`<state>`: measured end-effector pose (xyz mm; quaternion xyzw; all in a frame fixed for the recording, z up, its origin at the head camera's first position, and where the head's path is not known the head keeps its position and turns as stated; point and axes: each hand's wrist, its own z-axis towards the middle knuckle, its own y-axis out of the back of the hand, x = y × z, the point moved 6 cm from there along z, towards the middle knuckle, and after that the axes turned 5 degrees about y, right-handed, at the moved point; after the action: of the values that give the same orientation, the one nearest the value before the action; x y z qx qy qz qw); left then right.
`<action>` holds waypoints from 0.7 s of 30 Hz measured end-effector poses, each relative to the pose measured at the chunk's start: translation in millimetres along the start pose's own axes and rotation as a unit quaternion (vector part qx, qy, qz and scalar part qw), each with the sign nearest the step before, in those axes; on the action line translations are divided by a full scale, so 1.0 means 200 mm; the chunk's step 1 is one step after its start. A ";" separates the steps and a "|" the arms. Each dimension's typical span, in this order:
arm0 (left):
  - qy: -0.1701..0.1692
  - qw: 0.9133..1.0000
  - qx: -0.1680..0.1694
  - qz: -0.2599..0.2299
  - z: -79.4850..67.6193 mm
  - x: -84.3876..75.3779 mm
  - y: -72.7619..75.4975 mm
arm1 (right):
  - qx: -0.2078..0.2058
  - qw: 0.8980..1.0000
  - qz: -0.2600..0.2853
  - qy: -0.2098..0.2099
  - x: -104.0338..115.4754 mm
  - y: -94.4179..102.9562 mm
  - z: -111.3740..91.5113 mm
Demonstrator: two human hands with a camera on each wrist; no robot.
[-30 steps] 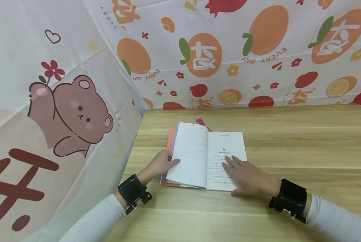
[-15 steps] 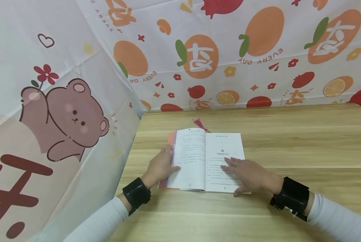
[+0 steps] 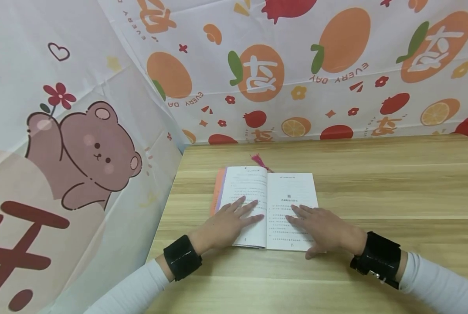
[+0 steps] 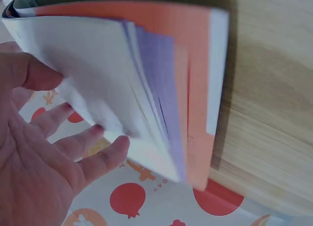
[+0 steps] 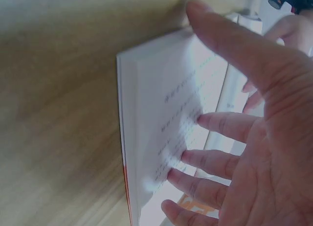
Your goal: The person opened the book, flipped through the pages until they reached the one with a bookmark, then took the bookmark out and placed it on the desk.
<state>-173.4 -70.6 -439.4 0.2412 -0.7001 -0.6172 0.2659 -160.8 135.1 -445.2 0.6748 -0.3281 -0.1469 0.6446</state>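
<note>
An open book [image 3: 246,183] with printed white pages lies on the wooden table, its orange cover [image 4: 198,89] and a purple sheet [image 4: 156,74] showing past the left pages. My left hand [image 3: 223,224] rests on the left page with its fingers spread. In the left wrist view, the fingertips of the left hand [image 4: 39,152] touch the white page. Across the spine, my right hand [image 3: 326,226] lies over the lower part of the right page, fingers spread and thumb near the bottom edge. The right wrist view shows the right hand [image 5: 274,152] with fingertips on the printed lines.
A pink tassel [image 3: 259,160] sticks out from the book's top edge. The wooden table [image 3: 395,196] meets a fruit-print cloth [image 3: 336,100] at the back. A cloth with a bear print [image 3: 104,148] hangs along the left side.
The left hand has let go of the book's left edge and moved right onto the left page, which now lies flatter. The right hand has stayed on the right page.
</note>
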 end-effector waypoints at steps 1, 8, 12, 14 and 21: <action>0.005 1.000 0.002 -0.002 0.00 0.00 0.01 | 0.001 1.000 -0.001 0.000 0.00 0.00 0.00; 0.027 1.000 0.005 -0.012 0.03 -0.02 0.02 | -0.001 1.000 -0.008 0.014 -0.01 0.01 0.00; 0.025 1.000 -0.001 0.005 0.04 -0.03 0.01 | -0.002 1.000 -0.005 0.021 -0.02 0.01 0.00; 0.021 1.000 -0.007 0.012 0.04 -0.04 0.02 | -0.003 1.000 -0.002 0.022 -0.02 0.02 0.00; 0.007 1.000 0.007 -0.005 0.06 -0.07 0.00 | 0.002 1.000 0.001 0.027 -0.01 0.02 0.00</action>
<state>-171.1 -52.5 -442.4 0.2508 -0.7016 -0.6119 0.2655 -164.3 136.4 -442.0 0.6794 -0.3111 -0.1276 0.6522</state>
